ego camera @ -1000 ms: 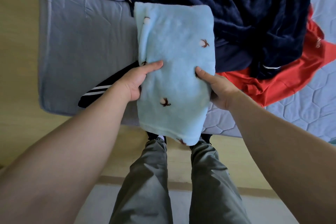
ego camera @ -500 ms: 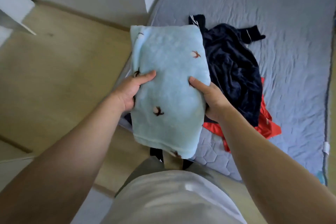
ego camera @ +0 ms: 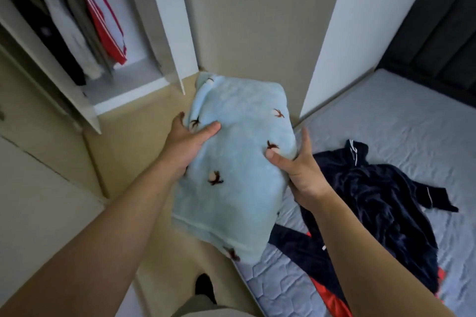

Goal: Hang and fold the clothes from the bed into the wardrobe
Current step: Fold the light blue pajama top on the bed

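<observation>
**Soft folded fleece, held by both sides**

The left hand (ego camera: 188, 141) and right hand (ego camera: 301, 170) clamp the folded light-blue fleece (ego camera: 237, 175) in mid-air beside the bed (ego camera: 386, 116), thumbs on top, fingers (ego camera: 305, 139) wrapped round its side edges. It looks plush, light and floppy, so it probably needs support underneath to stay folded. Beyond lie a navy garment (ego camera: 381, 198) and a red garment (ego camera: 332, 300). Farthest left stands the open wardrobe (ego camera: 123, 100).

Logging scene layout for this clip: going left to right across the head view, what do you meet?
hanging clothes → left hand → folded light-blue fleece → right hand → navy garment
</observation>
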{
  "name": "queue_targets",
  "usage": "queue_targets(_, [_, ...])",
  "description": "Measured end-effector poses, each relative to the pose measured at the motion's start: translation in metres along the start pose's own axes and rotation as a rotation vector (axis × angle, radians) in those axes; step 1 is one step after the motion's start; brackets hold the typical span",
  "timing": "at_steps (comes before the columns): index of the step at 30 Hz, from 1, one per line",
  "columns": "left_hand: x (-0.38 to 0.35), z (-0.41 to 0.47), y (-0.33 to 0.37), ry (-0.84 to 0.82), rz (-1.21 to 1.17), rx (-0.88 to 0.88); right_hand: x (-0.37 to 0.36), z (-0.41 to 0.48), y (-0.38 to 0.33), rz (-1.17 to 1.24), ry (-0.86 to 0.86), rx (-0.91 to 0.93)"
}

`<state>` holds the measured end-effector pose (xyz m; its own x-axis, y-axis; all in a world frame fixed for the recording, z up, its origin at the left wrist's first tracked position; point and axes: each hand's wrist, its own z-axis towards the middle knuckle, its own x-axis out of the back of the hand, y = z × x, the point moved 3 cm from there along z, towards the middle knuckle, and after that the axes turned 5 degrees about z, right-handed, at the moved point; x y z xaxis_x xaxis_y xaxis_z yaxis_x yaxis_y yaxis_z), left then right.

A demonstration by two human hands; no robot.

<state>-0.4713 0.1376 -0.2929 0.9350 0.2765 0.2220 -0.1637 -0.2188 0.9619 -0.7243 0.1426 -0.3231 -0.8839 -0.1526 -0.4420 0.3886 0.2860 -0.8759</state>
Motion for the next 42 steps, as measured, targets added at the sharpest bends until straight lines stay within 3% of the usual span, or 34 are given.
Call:
queue_targets(4, [0.048,0.028,0.002,0.064,0.139,-0.07,-0.048,0.023,0.003,-0.286,-0.326,-0.039])
queue_targets(6, [0.072,0.044,0.003,0.064,0.148,-0.097,-0.073,0.037,0.007,-0.393,-0.378,-0.037])
queue_targets(13, [0.155,0.102,0.002,0.04,0.068,-0.136,-0.155,0.124,0.019,-0.9,-0.154,0.139])
queue_targets(17, [0.193,0.135,0.006,-0.287,0.082,-0.261,-0.188,0.177,0.032,-1.042,-0.089,0.148])
queue_targets(19, [0.207,0.153,0.009,-0.359,0.229,-0.291,-0.201,0.198,0.037,-1.023,-0.082,0.14])
queue_targets(23, [0.225,0.198,0.024,-0.243,0.433,-0.325,-0.219,0.239,0.042,-0.859,-0.148,0.067])
queue_targets(25, [0.228,0.225,0.039,-0.205,0.46,-0.382,-0.228,0.265,0.038,-0.763,-0.191,0.059])
queue_targets(30, [0.239,0.293,0.07,-0.295,0.546,-0.422,-0.255,0.347,0.014,-0.655,-0.242,0.119])
queue_targets(36, [0.276,0.373,0.115,-0.062,0.585,-0.498,-0.311,0.439,-0.021,-0.605,-0.466,0.162])
queue_targets(40, [0.305,0.417,0.127,-0.149,0.721,-0.455,-0.341,0.491,-0.031,-0.575,-0.479,0.188])
queue_targets(42, [0.317,0.441,0.131,-0.072,0.752,-0.444,-0.359,0.512,-0.035,-0.567,-0.528,0.197])
